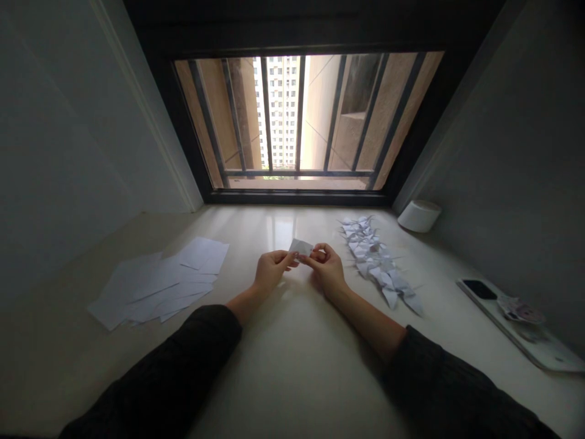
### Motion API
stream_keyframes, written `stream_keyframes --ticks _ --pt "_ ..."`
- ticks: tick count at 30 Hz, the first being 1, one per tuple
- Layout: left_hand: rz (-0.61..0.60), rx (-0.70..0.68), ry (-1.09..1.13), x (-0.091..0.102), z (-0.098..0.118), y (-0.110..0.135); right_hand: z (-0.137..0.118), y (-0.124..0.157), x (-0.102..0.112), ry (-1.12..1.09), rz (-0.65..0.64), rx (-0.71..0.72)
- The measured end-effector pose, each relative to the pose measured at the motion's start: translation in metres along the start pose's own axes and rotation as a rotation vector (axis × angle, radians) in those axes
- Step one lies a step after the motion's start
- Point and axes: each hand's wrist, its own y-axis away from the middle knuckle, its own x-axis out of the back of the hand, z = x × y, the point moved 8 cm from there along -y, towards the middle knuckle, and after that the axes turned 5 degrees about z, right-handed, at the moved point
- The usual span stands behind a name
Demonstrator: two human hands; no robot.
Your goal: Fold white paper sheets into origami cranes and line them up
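Note:
A small folded piece of white paper [300, 247] is held just above the pale table [292, 366], in the middle of the view. My left hand [270, 269] pinches its left lower edge with closed fingers. My right hand [325, 266] pinches its right side, fingers curled together. Both hands meet at the paper, and dark sleeves cover my forearms.
Several flat white paper sheets [159, 283] lie spread on the left. A row of several folded paper figures [377, 262] runs along the right. A white round container [419, 215] stands by the window corner. A phone [479, 288] lies on a white tray [548, 356] at the right edge.

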Motion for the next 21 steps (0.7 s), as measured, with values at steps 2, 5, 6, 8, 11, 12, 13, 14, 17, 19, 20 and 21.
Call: stream_keyframes --ticks 2,5,6,8,11,12,13,14,17,19,20,21 --pt "0.012 -0.003 -0.014 0.0013 0.0001 -0.0004 0.0006 0.0001 0.0006 -0.012 0.007 -0.023" --pt "0.037 0.004 -0.032 0.0036 -0.0003 -0.0012 0.0021 0.0002 0.0027 0.028 0.016 -0.047" --pt "0.044 0.01 -0.032 0.0042 -0.0009 -0.0015 0.0029 0.0002 0.0035 0.046 0.018 -0.055" --pt "0.048 0.023 -0.027 0.0047 -0.0027 -0.0021 0.0038 -0.0002 0.0051 0.064 0.023 -0.056" --pt "0.026 0.029 -0.011 0.0034 -0.0052 -0.0028 0.0034 -0.0009 0.0068 0.068 0.03 -0.031" --pt "0.018 0.025 -0.008 0.0029 -0.0058 -0.0029 0.0033 -0.0011 0.0074 0.073 0.033 -0.024" --pt "0.012 0.023 -0.006 0.0025 -0.0062 -0.003 0.0032 -0.0011 0.0079 0.08 0.035 -0.017" --pt "0.009 0.021 -0.007 0.0023 -0.0066 -0.0029 0.0032 -0.0011 0.0083 0.089 0.038 -0.012" --pt "0.018 0.014 -0.026 0.0027 -0.0064 -0.0023 0.0024 -0.0011 0.009 0.106 0.043 0.014" --pt "0.032 -0.001 -0.044 0.0037 -0.0049 -0.0018 0.0024 -0.0015 0.0094 0.12 0.048 0.025" --pt "0.039 -0.012 -0.055 0.0043 -0.0039 -0.0016 0.0026 -0.0018 0.0095 0.13 0.049 0.028" --pt "0.046 -0.026 -0.066 0.0051 -0.0028 -0.0015 0.0027 -0.0022 0.0091 0.143 0.045 0.03"
